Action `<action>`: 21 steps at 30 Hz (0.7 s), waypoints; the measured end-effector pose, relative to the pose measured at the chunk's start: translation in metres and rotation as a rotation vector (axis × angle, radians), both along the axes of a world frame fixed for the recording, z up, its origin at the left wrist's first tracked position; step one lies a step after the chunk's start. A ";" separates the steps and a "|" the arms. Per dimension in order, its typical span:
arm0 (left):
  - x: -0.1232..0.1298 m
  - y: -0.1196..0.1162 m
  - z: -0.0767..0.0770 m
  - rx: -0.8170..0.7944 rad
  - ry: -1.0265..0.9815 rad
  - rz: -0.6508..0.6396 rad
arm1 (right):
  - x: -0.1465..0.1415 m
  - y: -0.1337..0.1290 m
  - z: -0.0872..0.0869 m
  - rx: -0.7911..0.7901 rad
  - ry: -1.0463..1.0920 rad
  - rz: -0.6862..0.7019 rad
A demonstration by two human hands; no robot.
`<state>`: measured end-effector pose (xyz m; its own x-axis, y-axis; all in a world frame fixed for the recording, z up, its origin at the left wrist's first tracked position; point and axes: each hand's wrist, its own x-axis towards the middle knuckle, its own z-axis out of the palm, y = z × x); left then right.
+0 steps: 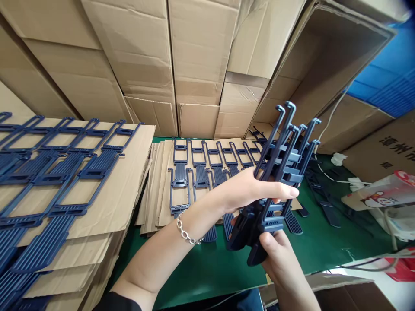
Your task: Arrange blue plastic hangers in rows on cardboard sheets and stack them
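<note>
Several dark-blue slatted plastic frames stand gathered in one bundle (288, 157), tilted rightward over the right side of the central cardboard stack (160, 185). Similar frames (180, 183) lie in rows on that stack, and others (94, 172) on cardboard sheets (136, 151) to its left, so the gathering seems only partly done. The left hand (248, 188) grasps the bundle's middle, thumb across its near side, forearm slanting before the stack; the right hand (279, 248) clasps the lower end.
</note>
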<state>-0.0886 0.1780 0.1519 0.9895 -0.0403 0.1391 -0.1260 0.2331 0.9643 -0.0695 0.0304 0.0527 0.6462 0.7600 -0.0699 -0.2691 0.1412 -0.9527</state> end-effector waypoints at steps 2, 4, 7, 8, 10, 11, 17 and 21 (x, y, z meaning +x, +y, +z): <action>-0.010 -0.001 0.006 0.100 0.001 0.055 | -0.004 -0.002 0.005 0.019 -0.012 0.006; -0.020 -0.005 0.012 0.175 0.013 0.099 | -0.005 -0.008 0.011 0.039 -0.022 0.060; -0.026 -0.014 0.015 0.189 0.014 0.121 | -0.002 -0.021 0.016 0.014 0.009 0.082; -0.025 -0.018 0.014 0.182 0.016 0.125 | 0.000 -0.027 0.016 -0.005 0.025 0.050; -0.020 -0.025 0.012 0.170 0.033 0.102 | 0.011 -0.040 0.015 -0.050 0.028 -0.010; -0.017 -0.028 0.011 0.180 0.041 0.083 | 0.019 -0.047 0.014 -0.072 0.013 -0.049; -0.013 -0.005 0.012 0.868 0.068 0.562 | 0.131 -0.087 0.021 -0.303 0.000 -0.446; -0.016 0.054 0.011 1.274 0.297 0.842 | 0.215 -0.104 0.015 -0.598 0.047 -0.461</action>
